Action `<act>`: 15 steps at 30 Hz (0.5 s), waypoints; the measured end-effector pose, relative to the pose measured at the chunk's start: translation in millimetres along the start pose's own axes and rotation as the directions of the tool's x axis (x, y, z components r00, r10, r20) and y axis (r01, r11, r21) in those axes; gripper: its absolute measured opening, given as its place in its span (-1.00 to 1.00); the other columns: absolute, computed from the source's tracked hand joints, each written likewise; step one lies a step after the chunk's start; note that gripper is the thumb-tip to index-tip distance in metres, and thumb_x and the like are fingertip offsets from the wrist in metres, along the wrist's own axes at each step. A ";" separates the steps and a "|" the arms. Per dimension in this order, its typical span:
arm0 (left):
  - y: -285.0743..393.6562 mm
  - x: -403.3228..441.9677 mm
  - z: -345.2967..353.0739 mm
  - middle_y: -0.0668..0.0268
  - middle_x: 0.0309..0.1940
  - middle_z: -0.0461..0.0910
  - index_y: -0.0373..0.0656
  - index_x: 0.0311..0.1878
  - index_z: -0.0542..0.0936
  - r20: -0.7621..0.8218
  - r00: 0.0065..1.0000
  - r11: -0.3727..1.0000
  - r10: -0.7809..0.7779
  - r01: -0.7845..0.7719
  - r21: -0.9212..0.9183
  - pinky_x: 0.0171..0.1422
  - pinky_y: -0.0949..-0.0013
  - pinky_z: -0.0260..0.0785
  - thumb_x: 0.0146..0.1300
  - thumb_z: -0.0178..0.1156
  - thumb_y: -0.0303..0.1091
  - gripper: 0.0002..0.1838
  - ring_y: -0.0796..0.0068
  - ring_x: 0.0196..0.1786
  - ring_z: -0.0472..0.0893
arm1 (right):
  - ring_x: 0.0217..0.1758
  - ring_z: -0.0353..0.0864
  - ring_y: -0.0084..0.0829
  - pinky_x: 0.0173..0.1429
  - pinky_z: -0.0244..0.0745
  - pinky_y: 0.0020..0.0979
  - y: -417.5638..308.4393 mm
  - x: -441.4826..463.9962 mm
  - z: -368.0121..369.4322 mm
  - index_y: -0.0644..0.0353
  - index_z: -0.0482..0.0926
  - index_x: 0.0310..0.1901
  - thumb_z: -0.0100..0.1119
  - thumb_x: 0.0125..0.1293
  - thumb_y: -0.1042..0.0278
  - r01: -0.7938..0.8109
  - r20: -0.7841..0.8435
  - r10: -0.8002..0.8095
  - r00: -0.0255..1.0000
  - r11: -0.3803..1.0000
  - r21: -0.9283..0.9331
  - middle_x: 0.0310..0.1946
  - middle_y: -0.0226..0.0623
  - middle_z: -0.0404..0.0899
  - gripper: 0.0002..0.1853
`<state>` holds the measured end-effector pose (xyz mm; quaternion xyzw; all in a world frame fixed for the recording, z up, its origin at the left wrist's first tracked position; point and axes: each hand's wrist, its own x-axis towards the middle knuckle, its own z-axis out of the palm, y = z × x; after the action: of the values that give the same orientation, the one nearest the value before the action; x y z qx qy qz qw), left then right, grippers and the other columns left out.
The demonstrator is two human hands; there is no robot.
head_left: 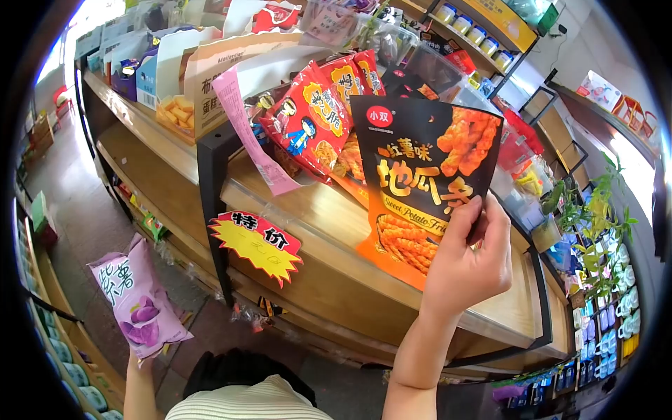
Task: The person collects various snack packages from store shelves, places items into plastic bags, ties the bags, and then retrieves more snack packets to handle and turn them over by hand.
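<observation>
Pinched by its right edge, a black and orange pouch of sweet potato fries (413, 178) is in my right hand (483, 255), thumb in front. The pouch stands upright before the wooden shelf, its printed front toward me. Low on the left, my left hand (140, 360) grips the bottom of a purple bag of chips (140, 301) with purple potatoes printed on it; the bag hides most of those fingers. Behind the pouch, red snack packets (306, 120) lean in a pink-sided carton (252, 136). More black pouches (413, 84) are partly hidden behind mine.
Brown cardboard display boxes (213, 80) line the shelf top (329, 238) toward the left. A yellow and red price sign (257, 245) hangs on the front edge near a black metal post (213, 203). Shelves of goods (52, 343) border the aisle floor (73, 185) at left; plants (595, 210) stand at right.
</observation>
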<state>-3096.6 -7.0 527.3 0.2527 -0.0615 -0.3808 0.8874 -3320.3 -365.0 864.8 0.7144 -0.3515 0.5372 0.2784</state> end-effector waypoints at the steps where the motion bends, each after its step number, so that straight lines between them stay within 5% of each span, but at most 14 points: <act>1: 1.0 -0.8 -0.4 0.19 0.09 0.30 -0.12 0.21 0.10 0.000 1.000 1.000 0.005 -0.005 0.013 0.24 0.15 0.15 0.01 0.03 0.21 -0.19 0.26 0.07 0.38 | -0.63 0.45 -0.44 -0.53 0.34 -0.49 -0.5 0.8 -1.6 0.28 0.52 -0.36 0.13 0.02 0.54 -0.003 0.003 0.003 1.000 1.000 0.001 -0.61 -0.34 0.49 -0.90; 15: 0.9 -10.1 30.5 0.20 0.08 0.31 -0.15 0.21 0.09 0.118 0.992 0.997 0.040 -0.048 0.063 0.27 0.13 0.09 0.02 -0.02 0.25 -0.18 0.28 0.12 0.34 | -0.61 0.48 -0.44 -0.53 0.37 -0.49 0.7 -5.5 1.2 0.27 0.52 -0.38 0.11 0.04 0.55 -0.076 0.018 0.075 0.997 0.995 0.066 -0.62 -0.30 0.50 -0.92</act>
<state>-3112.4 -11.5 554.9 0.2577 -0.1315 -0.3732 0.8815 -3321.2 -365.2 859.1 0.7137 -0.3625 0.5531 0.2311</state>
